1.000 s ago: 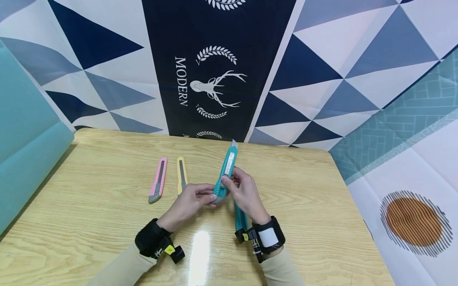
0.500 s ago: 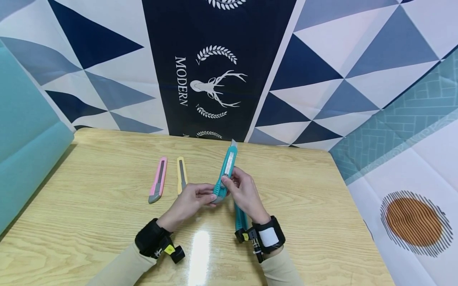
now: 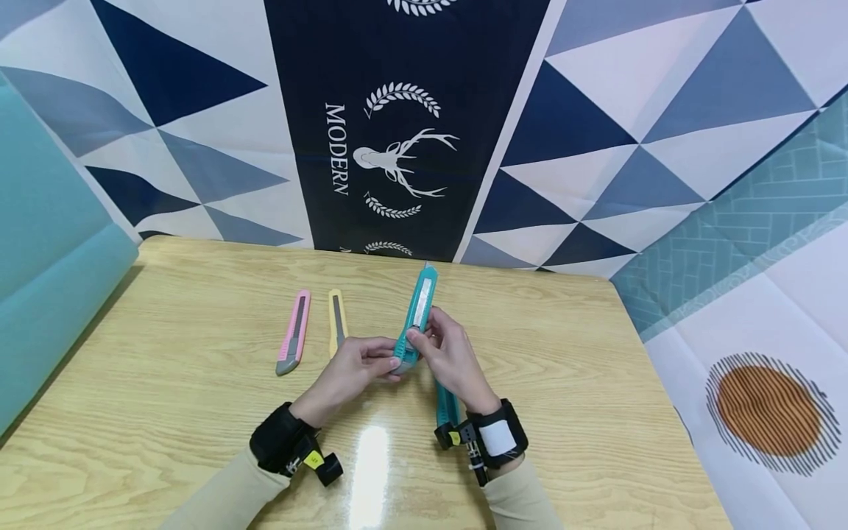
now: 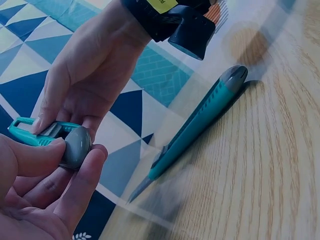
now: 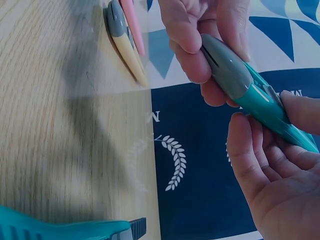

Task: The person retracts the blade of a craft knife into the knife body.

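Note:
Both hands hold a teal utility knife (image 3: 419,305) with a grey end cap, tilted with its blade end up and away. Only a tiny blade tip shows at the top. My left hand (image 3: 358,366) pinches the grey end between thumb and fingers. My right hand (image 3: 456,358) grips the body, its thumb on the slider, as the left wrist view also shows. A second teal utility knife (image 4: 197,125) lies on the table below the right wrist, its blade out; the right hand and wrist gear partly cover it in the head view.
A pink utility knife (image 3: 294,331) and a yellow utility knife (image 3: 336,316) lie left of the hands on the wooden table (image 3: 563,383). The left hand covers the yellow one's near end. A patterned cloth (image 3: 391,73) stands behind the table, and a teal panel (image 3: 59,243) at the left.
The blade of the held teal utility knife has slid back almost fully into its body, with the right thumb moving slightly down toward the grey end. The left hand stays nearly still.

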Motion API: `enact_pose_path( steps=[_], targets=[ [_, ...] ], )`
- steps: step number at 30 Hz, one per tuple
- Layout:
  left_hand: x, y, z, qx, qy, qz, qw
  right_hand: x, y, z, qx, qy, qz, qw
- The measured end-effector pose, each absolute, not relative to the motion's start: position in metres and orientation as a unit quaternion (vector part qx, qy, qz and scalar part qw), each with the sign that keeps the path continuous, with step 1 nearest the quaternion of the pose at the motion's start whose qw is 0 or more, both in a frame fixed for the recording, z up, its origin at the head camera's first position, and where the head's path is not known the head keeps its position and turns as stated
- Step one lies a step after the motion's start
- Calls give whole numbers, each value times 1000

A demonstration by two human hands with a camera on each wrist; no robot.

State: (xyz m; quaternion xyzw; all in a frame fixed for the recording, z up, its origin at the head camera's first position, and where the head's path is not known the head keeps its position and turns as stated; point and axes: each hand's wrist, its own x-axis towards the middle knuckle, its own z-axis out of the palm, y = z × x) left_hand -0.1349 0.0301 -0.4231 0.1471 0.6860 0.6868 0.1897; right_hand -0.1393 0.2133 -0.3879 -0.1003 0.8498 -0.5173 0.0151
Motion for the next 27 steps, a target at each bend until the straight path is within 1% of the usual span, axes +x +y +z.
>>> enact_pose_path(
  steps=[6,14,23,27],
  targets=[
    [-136,30,-422,139,678,694,196,-138,212,-380,-100,841,-531,36],
    [-136,30,-423,117,674,701,200,-141,215,-391,-116,831,-543,43],
    [-135,30,-420,113,668,707,202,-140,216,-390,-130,826,-547,44],
    [-135,28,-419,114,669,707,199,-138,215,-390,-137,822,-550,55]
  ],
)
